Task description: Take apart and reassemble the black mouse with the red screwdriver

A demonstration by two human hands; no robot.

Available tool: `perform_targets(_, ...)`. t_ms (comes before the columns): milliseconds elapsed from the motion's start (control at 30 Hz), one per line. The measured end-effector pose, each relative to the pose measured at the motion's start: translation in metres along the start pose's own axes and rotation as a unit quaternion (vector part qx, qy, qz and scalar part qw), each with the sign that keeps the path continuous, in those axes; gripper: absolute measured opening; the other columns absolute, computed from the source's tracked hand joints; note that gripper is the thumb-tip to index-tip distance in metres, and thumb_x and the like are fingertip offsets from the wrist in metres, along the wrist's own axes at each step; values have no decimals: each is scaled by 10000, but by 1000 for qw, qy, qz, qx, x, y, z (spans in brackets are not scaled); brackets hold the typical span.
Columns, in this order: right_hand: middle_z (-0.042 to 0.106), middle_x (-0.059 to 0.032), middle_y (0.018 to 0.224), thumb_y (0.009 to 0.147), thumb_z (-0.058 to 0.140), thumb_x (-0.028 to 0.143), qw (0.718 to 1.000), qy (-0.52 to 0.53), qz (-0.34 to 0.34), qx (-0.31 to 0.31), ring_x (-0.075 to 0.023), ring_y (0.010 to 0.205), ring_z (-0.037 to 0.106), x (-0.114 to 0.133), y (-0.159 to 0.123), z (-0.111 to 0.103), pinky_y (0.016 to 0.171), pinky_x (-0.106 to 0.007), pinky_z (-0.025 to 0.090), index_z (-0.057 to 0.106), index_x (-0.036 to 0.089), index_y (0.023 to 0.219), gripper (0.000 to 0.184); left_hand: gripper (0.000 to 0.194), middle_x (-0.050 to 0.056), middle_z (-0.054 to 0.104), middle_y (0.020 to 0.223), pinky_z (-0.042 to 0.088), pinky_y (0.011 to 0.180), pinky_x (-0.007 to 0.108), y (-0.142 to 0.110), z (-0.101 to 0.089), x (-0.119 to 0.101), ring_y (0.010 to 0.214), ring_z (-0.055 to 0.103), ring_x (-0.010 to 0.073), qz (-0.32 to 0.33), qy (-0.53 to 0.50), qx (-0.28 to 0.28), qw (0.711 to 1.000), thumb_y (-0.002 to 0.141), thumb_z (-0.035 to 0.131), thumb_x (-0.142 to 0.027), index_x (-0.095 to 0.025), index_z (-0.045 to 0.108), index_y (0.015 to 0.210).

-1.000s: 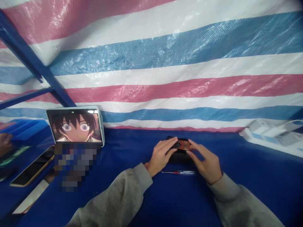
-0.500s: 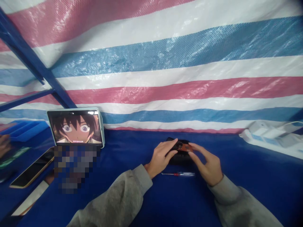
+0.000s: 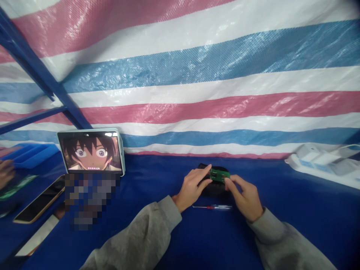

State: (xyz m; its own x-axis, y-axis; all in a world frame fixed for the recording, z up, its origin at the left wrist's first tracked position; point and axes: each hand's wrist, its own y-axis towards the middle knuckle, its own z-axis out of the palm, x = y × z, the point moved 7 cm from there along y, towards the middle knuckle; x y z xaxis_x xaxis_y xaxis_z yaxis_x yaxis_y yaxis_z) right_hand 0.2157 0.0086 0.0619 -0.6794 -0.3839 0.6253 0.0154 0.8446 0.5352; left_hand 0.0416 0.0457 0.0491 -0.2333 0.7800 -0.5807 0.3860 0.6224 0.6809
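A small black device lies on the blue table cover. My left hand rests on its left side, fingers laid over its top. My right hand pinches a small green circuit board by its right end and holds it just above the device. A thin screwdriver with a red and clear handle lies on the cover right in front of the device, between my wrists.
A tablet playing a cartoon stands at the left against the striped tarp wall. A phone lies at the far left near another person's hand. A white power strip with plugs sits at the right.
The circuit board showed its orange side on the device before; now my right hand has it turned green side up and lifted slightly. My left hand stays on the device.
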Motion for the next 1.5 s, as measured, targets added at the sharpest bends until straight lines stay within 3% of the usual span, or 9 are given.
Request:
perform_targets(200,654,18,628,965,484,434,1000,7,2,0,-126,581,623,-5,-1,2,634,-234,492,614,222,709,357,383,69,692,1190,538,968,387,1,-2,0,1079,656,213,-7,0,-5,1000,981,590,-321,-241,567,1355)
perform_targets(300,734,-8,775,937,542,438,999,5,4,-33,-146,655,689,-9,-3,-1,698,-248,543,681,206,1002,278,371,85,674,1226,526,1002,395,0,-2,2,1124,642,221,-12,6,-9,1000,983,586,-329,-223,580,1338)
perform_targets(400,758,-21,845,899,608,441,998,-11,-11,-62,-165,726,724,-9,-4,-3,752,-262,573,647,200,1190,380,373,81,680,1223,530,1003,398,-1,-1,3,1115,650,217,-15,13,-6,1000,991,572,-335,-231,565,1349)
perform_targets(867,770,-42,909,885,654,369,992,-28,-73,-99,-189,809,747,1,-8,-8,834,-298,605,641,208,1274,421,360,87,693,1189,545,931,391,-2,-1,2,1052,666,220,-13,28,-6,1000,1006,541,-340,-225,550,1348)
perform_targets(1500,776,-38,908,881,667,334,990,-34,-86,-105,-185,817,753,1,-8,-8,850,-288,606,658,209,1263,402,365,81,697,1165,536,935,391,-1,-2,0,1036,666,218,-14,8,-1,1000,993,570,-315,-232,551,1348)
